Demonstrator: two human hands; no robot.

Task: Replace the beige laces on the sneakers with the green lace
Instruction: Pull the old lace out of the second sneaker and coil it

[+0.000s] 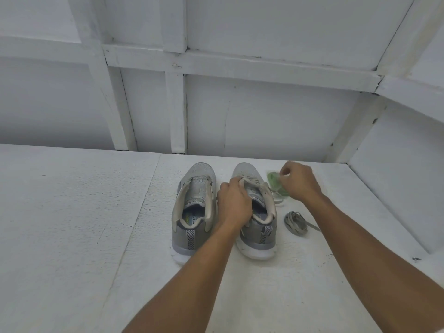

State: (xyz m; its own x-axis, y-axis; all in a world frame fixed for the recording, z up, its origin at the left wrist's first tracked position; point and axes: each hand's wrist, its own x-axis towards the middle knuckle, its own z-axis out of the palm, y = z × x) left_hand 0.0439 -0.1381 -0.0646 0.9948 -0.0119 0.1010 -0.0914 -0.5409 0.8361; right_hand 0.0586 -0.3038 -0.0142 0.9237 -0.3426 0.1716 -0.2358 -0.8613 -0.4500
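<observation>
Left hand [234, 200] grips beige lace [251, 180] — right hand [299, 181], grasp unclear, beside green lace [274, 179].

white textured board surface [72, 224] across lower frame, diagonal seam left of centre, white panelled wall [264, 111] with battens above, dark speck [416, 259] lower right

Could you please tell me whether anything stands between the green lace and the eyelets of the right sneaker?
Yes: the beige lace is still threaded through the eyelets of the right sneaker, and the left hand holds it there. The green lace lies just right of that shoe. The left sneaker looks unlaced.
</observation>
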